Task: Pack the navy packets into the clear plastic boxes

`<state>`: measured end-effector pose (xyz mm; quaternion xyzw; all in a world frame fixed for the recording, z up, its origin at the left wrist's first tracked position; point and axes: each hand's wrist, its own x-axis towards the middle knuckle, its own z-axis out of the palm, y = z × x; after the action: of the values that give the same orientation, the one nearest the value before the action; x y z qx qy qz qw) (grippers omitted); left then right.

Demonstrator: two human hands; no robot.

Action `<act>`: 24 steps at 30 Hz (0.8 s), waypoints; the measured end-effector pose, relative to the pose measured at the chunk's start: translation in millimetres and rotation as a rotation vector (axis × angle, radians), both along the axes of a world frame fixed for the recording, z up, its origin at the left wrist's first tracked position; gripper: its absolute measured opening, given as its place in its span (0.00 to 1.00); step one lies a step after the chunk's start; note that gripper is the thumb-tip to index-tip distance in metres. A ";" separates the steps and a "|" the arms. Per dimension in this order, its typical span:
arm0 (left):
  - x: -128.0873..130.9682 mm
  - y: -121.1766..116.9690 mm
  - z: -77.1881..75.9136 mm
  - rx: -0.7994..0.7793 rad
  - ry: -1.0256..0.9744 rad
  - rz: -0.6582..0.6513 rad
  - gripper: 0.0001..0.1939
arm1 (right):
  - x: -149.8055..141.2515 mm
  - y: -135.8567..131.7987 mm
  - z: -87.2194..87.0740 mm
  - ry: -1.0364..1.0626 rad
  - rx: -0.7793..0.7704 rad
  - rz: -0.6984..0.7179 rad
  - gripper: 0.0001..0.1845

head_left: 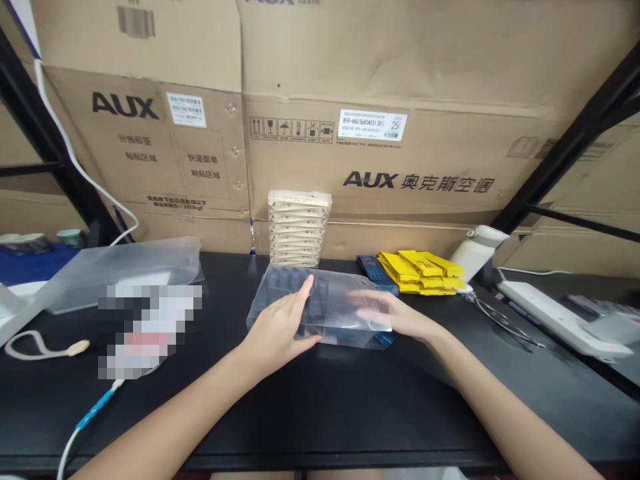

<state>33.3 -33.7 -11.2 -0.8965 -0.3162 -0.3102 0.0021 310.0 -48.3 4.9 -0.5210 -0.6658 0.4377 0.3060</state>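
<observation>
- Left hand: on the left front of the clear plastic box, fingers extended over the top, thumb apart at the front edge. Can't tell if it's clamping or just resting.
- Right hand: at the box's right end, fingers slightly curled and seen blurred through plastic. Can't tell inside vs behind, or how firm the hold is.
- Box: mid-table, long side toward the person; dark rolled items inside, mostly left and middle.
- Stack of cream packets: upright just behind the box.
- Yellow packets: piled right of the box, dark blue packet beside them.
- White bottle: tilted, behind the yellow pile.
- Power strip: far right on the black table.
- Printed cardboard: backs everything.
</observation>
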 end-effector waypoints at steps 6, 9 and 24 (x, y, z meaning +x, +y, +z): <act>0.4 -0.3 -2.1 0.044 -0.003 -0.006 0.55 | -8.2 -4.1 -3.7 0.380 -0.185 -0.138 0.36; 0.1 -0.1 -1.4 0.068 0.002 -0.020 0.51 | -13.8 -2.4 -5.1 0.536 -0.248 -0.282 0.33; -1.6 -2.8 -2.4 0.074 0.105 -0.104 0.29 | -28.7 -6.5 -8.6 0.406 -0.267 -0.003 0.18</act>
<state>31.8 -36.5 -13.5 -0.9260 -0.2570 -0.2742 0.0358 281.3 -54.7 -3.8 -0.4592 -0.5262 0.6171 0.3625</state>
